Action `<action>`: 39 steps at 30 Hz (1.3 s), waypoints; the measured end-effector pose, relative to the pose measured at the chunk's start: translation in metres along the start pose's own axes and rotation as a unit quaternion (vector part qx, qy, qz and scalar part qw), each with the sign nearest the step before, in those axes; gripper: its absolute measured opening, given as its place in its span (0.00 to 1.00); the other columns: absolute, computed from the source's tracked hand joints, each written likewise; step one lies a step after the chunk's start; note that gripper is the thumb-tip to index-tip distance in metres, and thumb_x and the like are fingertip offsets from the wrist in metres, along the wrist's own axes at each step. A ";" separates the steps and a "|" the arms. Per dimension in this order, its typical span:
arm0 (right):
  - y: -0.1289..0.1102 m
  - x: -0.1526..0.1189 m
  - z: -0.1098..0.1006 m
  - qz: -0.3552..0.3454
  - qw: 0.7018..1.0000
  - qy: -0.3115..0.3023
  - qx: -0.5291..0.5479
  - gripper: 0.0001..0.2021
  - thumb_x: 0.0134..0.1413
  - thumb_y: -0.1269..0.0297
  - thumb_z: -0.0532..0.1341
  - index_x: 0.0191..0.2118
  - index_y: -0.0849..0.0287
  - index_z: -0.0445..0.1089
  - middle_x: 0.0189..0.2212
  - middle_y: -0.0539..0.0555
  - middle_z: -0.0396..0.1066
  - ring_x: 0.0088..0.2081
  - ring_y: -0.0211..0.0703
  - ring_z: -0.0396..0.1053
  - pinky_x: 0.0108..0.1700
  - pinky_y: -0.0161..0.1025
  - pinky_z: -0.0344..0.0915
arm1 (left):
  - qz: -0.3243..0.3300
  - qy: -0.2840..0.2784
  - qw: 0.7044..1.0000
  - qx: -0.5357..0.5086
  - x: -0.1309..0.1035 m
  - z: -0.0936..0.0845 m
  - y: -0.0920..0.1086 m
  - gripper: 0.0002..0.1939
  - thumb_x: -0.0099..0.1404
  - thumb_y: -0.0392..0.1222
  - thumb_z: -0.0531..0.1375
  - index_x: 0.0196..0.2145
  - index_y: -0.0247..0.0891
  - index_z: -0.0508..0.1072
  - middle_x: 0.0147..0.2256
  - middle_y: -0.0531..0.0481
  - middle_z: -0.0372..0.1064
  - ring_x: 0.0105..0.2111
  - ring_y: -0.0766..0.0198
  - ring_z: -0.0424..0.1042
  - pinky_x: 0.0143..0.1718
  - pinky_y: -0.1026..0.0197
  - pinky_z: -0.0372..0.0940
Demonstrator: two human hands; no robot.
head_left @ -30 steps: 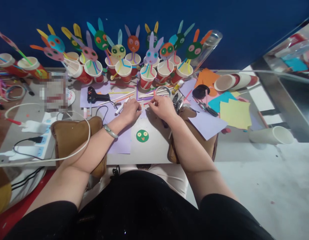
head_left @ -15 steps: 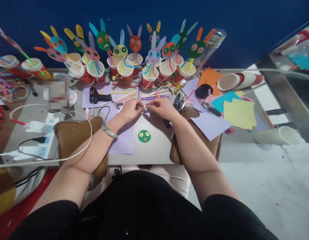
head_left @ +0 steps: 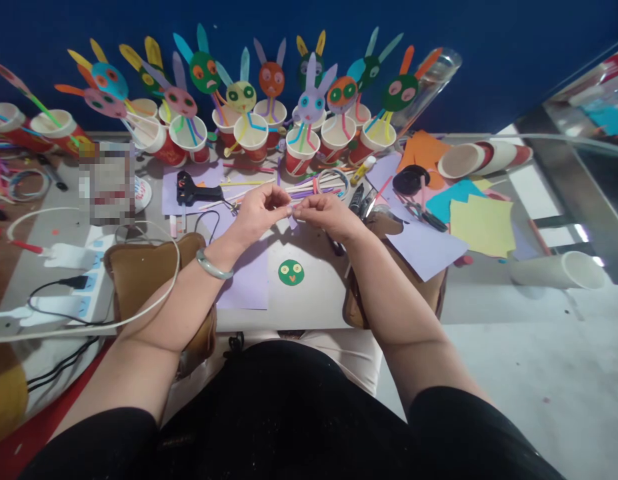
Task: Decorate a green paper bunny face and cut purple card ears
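Observation:
My left hand (head_left: 263, 212) and my right hand (head_left: 326, 215) meet fingertip to fingertip over the table, both pinched closed. Something small and purplish shows at the fingertips, too small to name. Below them on the table lies a green paper disc (head_left: 291, 273) with two pale yellow eyes and a small orange beak-like piece. Behind my hands are scattered coloured sticks (head_left: 249, 183). A black glue gun (head_left: 199, 191) rests left of my left hand, on purple paper (head_left: 245, 283).
Red and white paper cups (head_left: 301, 152) with paper rabbit heads line the back. Black scissors (head_left: 431, 217), yellow paper (head_left: 481, 225) and a brown cushion (head_left: 393, 280) are on the right; a power strip (head_left: 96, 283) and another brown cushion (head_left: 149, 273) on the left.
My left hand's fingers have shifted and its fingertips now touch those of my right hand. The whole view has moved slightly.

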State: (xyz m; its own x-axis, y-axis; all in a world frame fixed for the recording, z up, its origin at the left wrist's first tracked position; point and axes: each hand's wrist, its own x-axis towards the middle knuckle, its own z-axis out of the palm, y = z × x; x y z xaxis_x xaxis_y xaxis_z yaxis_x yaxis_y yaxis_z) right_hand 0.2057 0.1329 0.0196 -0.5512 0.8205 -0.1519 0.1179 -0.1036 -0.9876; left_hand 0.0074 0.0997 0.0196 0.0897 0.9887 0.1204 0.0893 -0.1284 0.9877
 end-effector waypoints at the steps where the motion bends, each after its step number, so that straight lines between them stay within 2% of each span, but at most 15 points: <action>1: 0.000 0.000 0.001 -0.001 1.000 -0.006 0.011 0.21 0.44 0.48 0.76 0.30 0.60 0.73 0.18 0.43 0.61 0.21 0.30 0.50 0.24 0.34 0.43 | -0.004 0.003 1.000 -0.021 -0.001 0.000 0.000 0.10 0.55 0.33 0.70 0.33 0.37 0.74 0.31 0.53 0.73 0.32 0.68 0.71 0.36 0.63 0.67; 6: -0.002 -0.001 0.005 -0.019 0.999 -0.003 0.027 0.22 0.46 0.47 0.76 0.29 0.59 0.70 0.17 0.42 0.58 0.20 0.30 0.48 0.24 0.34 0.41 | -0.043 -0.008 0.996 -0.083 -0.005 0.002 0.004 0.11 0.58 0.38 0.72 0.35 0.38 0.74 0.31 0.53 0.73 0.32 0.67 0.72 0.36 0.63 0.69; 11: -0.004 -0.002 0.010 -0.033 0.998 0.020 0.048 0.23 0.47 0.45 0.76 0.28 0.59 0.69 0.15 0.40 0.55 0.20 0.29 0.46 0.24 0.34 0.40 | -0.045 -0.028 0.997 -0.062 -0.010 0.002 0.008 0.15 0.62 0.47 0.73 0.29 0.38 0.73 0.27 0.53 0.70 0.29 0.68 0.69 0.33 0.63 0.65; 18: -0.008 -0.005 0.015 -0.031 0.998 0.014 0.046 0.20 0.49 0.48 0.75 0.28 0.60 0.72 0.15 0.41 0.56 0.20 0.30 0.48 0.24 0.35 0.41 | -0.018 0.022 0.998 -0.062 -0.012 0.001 0.011 0.13 0.64 0.43 0.71 0.27 0.40 0.71 0.26 0.55 0.69 0.27 0.68 0.66 0.32 0.62 0.64; 25: -0.007 -0.008 0.021 -0.026 0.997 0.033 0.070 0.16 0.44 0.55 0.75 0.30 0.59 0.71 0.17 0.41 0.59 0.21 0.30 0.50 0.25 0.34 0.44 | -0.010 0.043 0.997 -0.070 -0.013 0.002 0.011 0.14 0.64 0.41 0.70 0.27 0.40 0.70 0.24 0.56 0.68 0.25 0.70 0.64 0.30 0.63 0.61; 34: -0.005 -0.008 0.022 -0.009 0.996 0.038 0.079 0.14 0.43 0.57 0.73 0.30 0.58 0.71 0.18 0.42 0.60 0.22 0.31 0.51 0.26 0.34 0.45 | -0.017 0.057 0.998 -0.035 -0.015 0.002 0.011 0.15 0.67 0.45 0.69 0.28 0.41 0.69 0.25 0.55 0.71 0.27 0.68 0.68 0.31 0.62 0.65; 39: -0.005 -0.007 0.025 -0.008 0.996 0.049 0.075 0.15 0.43 0.56 0.73 0.30 0.58 0.70 0.17 0.42 0.57 0.22 0.31 0.51 0.26 0.34 0.44 | 0.002 0.065 0.998 -0.014 -0.016 0.002 0.011 0.17 0.67 0.48 0.70 0.29 0.41 0.67 0.26 0.55 0.68 0.27 0.68 0.68 0.32 0.60 0.64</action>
State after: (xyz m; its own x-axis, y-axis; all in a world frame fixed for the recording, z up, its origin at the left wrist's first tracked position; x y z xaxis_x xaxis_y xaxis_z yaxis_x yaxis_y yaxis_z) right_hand 0.1882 0.1134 0.0250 -0.4672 0.8731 -0.1394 -0.0179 -0.1670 -0.9858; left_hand 0.0088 0.0820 0.0281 -0.0396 0.9902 0.1342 0.0620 -0.1316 0.9894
